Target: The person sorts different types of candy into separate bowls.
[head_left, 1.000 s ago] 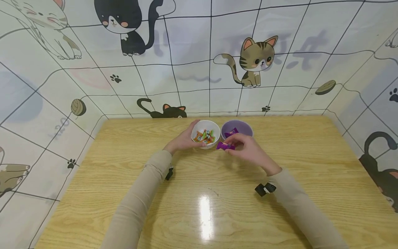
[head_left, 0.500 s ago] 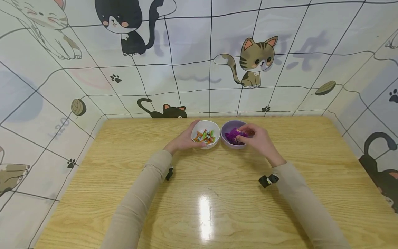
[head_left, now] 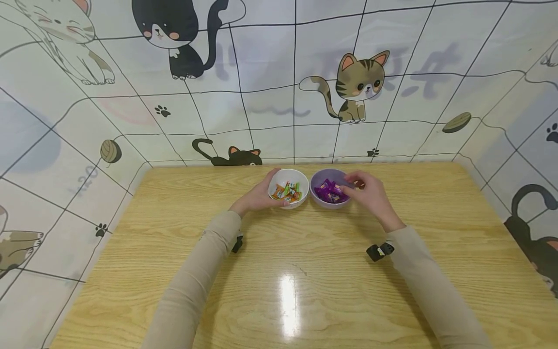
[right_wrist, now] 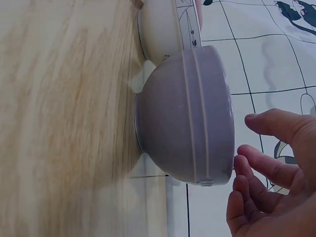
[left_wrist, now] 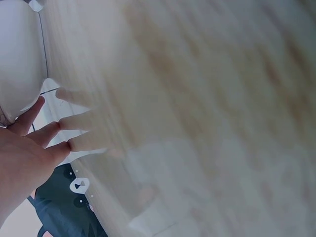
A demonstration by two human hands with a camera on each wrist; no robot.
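Observation:
A white bowl (head_left: 271,183) with several orange and green wrapped candies (head_left: 291,190) stands at the back of the wooden table. My left hand (head_left: 258,195) grips this bowl from its left side, thumb at the front and fingers round the far side. Touching it on the right stands a purple bowl (right_wrist: 182,116), which contains several purple-wrapped candies (head_left: 330,191). Over that bowl's right rim is my right hand (head_left: 369,194). Its thumb and index finger are apart in the right wrist view, with nothing between them; the other fingers hang loosely bent beside the rim.
The wooden table (head_left: 270,271) runs back to a wall covering (head_left: 270,111) printed with cats and grid lines. More of this covering closes in both sides. A small black device sits at each wrist.
My right hand carried a purple-wrapped candy rightward into the purple bowl and let go of it there. It has drawn slightly right since. The left hand has stayed on the white bowl.

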